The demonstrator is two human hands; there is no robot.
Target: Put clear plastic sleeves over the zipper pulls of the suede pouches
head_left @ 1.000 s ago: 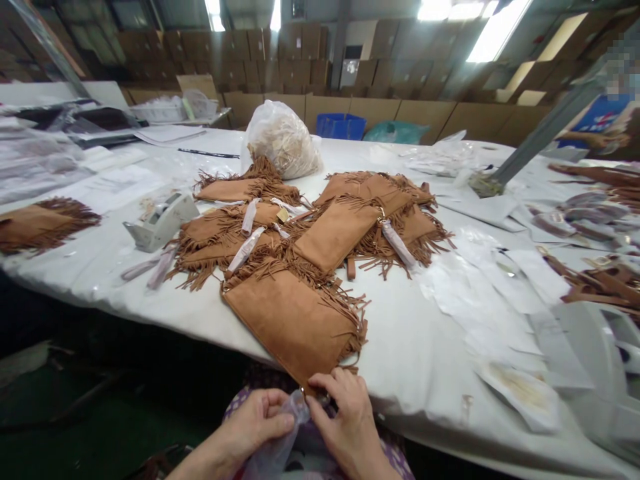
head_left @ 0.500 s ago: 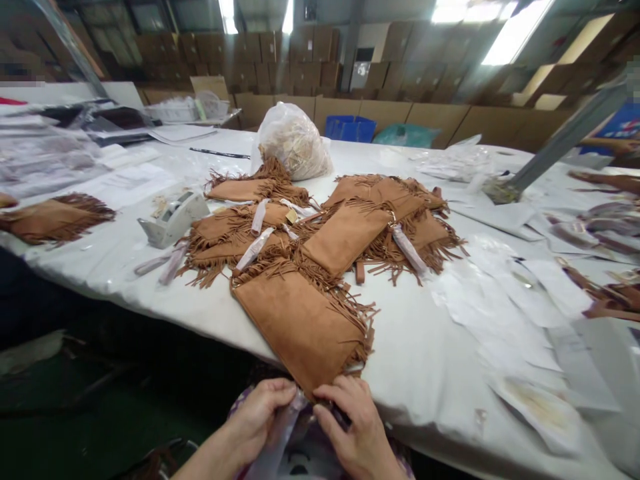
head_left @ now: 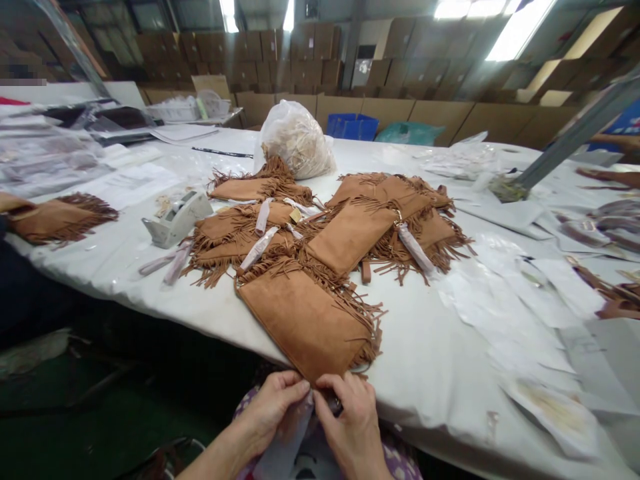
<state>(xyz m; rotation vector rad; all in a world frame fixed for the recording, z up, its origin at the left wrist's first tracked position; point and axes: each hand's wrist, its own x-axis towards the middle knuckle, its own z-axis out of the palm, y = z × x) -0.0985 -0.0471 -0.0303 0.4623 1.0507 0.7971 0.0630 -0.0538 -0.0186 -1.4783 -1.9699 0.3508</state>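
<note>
At the table's front edge, the near corner of a brown fringed suede bag (head_left: 305, 320) meets my fingertips. My left hand (head_left: 275, 407) pinches a translucent plastic wrap (head_left: 287, 437) that hangs down over my lap. Beside it, my right hand (head_left: 350, 413) has its thumb and fingers closed around something small and dark at the bag's corner, too hidden to name. More brown fringed bags (head_left: 350, 233) lie overlapping just beyond, some with wrapped straps (head_left: 415, 250).
A grey tape dispenser (head_left: 177, 219) stands left of the bags, a stuffed plastic bag (head_left: 297, 140) behind them. White sheets (head_left: 500, 313) cover the right side of the table (head_left: 415, 360). A metal post (head_left: 570, 140) rises at right. Another fringed bag (head_left: 65, 217) lies far left.
My hands have come closer together at the bag's corner, the left one moving slightly right and up. The whole view has shifted a little.
</note>
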